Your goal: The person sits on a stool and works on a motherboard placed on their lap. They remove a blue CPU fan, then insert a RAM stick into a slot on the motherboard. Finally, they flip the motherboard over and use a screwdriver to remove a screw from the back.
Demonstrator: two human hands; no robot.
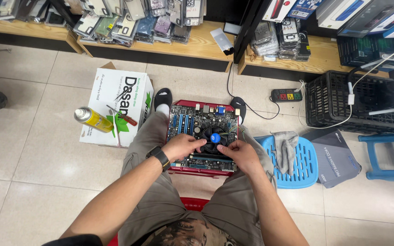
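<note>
can: yellow spray can (92,119) lies on the white box (110,98), long axis running 10 to 4 o'clock, well apart from both hands at about 9 o'clock of the board.
screwdriver: red-handled screwdriver (125,118) lies just beside the can on the same box, tip toward 10 o'clock.
left hand: left hand (182,146) rests on the board at 9 o'clock of the fan, fingers curled, tips touching the fan's left rim; a black watch (160,156) sits on the wrist. Whether it truly pinches anything I cannot tell.
board: motherboard (185,120) lies flat on a red stool (196,171) between the knees, long axis running 9 to 3 o'clock, blue slots at its left part.
fan: round black fan (215,138) with a blue hub sits right of the board's centre, between the two hands; it lies at 3 o'clock of the left hand and 10 o'clock of the right.
right hand: right hand (241,154) comes in from 5 o'clock, fingers bent, tips touching the fan's lower right rim; nothing lifted clear, grip depth hidden by the knuckles.
nearer hand: both touch the fan, about equally close, one on each side.
blue stool: blue stool (297,171) stands at 3 o'clock of the board with a grey rag (286,146) draped on it.
strip: power strip (286,95) lies on the floor at 1 o'clock.
crate: black crate (338,102) stands at far right.
</note>
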